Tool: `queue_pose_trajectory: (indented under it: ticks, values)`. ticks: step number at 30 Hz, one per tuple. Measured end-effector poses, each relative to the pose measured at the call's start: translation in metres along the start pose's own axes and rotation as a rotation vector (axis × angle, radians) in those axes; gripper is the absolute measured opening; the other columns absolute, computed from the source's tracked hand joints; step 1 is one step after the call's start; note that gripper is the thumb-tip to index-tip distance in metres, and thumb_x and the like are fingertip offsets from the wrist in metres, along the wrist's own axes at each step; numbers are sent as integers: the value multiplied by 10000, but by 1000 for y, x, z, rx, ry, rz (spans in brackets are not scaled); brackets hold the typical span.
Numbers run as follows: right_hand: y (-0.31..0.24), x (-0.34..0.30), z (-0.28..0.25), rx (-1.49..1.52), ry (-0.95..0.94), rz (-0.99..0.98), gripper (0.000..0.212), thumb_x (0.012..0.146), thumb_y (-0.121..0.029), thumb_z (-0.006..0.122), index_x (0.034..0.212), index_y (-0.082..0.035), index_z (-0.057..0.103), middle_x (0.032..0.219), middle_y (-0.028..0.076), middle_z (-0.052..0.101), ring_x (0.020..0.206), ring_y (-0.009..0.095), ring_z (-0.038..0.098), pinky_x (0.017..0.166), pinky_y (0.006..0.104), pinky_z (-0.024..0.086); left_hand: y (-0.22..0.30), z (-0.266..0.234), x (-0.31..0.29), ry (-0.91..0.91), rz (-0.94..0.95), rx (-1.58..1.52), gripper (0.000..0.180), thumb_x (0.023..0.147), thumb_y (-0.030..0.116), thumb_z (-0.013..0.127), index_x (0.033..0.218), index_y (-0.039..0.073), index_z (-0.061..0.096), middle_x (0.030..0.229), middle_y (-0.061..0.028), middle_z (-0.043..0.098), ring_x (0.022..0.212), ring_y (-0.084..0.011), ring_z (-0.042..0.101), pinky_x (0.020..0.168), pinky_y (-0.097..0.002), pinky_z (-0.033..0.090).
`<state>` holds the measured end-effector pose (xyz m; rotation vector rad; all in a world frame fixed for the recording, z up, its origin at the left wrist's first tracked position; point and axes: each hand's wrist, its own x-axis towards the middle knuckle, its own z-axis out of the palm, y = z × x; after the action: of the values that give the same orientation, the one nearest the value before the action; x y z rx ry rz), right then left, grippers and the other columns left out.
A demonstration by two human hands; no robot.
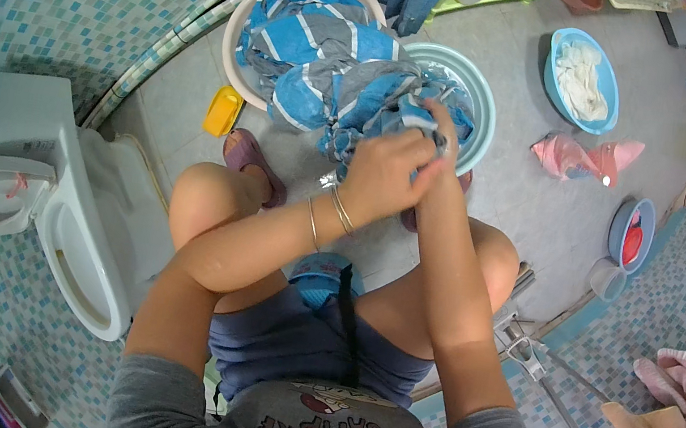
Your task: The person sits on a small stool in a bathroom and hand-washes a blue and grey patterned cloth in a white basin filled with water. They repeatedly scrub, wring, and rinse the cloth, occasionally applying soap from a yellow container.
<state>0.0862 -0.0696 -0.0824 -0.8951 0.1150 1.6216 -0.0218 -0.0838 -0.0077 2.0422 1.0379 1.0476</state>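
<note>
A large blue, grey and white striped cloth (354, 93) is bunched across two basins: a pale pink basin (230, 50) on the left and a pale green basin (487, 120) on the right. My left hand (386, 171), with bangles at its wrist, is closed beside my right wrist. Further forward, my right hand (441, 131) has its fingers bent over a bunched part of the cloth above the green basin. Both hands are close together, and the fabric inside the fingers is mostly hidden. Water shows inside the green basin's far rim.
A yellow scoop-like container (223, 111) lies by the pink basin. To the right are a blue basin (552, 72) with white cloth, a pink plastic bag (584, 156) and a small blue tub (646, 230). A toilet (84, 270) stands at left. I sit low, knees apart.
</note>
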Motion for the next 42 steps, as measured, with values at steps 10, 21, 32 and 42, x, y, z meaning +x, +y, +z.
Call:
queue_pose_trajectory:
  ticks: [10, 21, 32, 42]
  values:
    - [-2, 11, -25, -148, -2, -94, 314, 918, -314, 475, 1028, -28, 544, 981, 92, 588, 823, 201, 577, 733, 390, 485, 14, 2, -1, -54, 16, -6, 247, 843, 222, 595, 706, 17, 590, 696, -167, 594, 629, -357, 583, 514, -398, 436]
    - [1, 17, -34, -519, 57, -349, 286, 908, -288, 520, 1053, -45, 565, 958, 77, 602, 854, 211, 592, 755, 369, 486, -1, 9, 0, 76, -51, 1, 259, 841, 233, 593, 679, 34, 563, 699, -158, 584, 612, -347, 576, 511, -398, 443]
    - [10, 13, -26, -43, 44, -101, 233, 893, -237, 517, 977, -31, 589, 887, 74, 599, 806, 197, 580, 703, 345, 477, -10, 6, 8, 15, -202, 135, 234, 821, 267, 592, 703, 65, 581, 702, -152, 594, 626, -336, 596, 531, -404, 467]
    - [17, -13, 16, -55, 135, -59, 335, 911, -306, 480, 1055, -23, 584, 912, 76, 617, 815, 212, 595, 747, 350, 487, -36, 9, 13, 205, -181, -68, 244, 828, 183, 608, 667, 7, 561, 618, -162, 547, 554, -321, 554, 503, -375, 427]
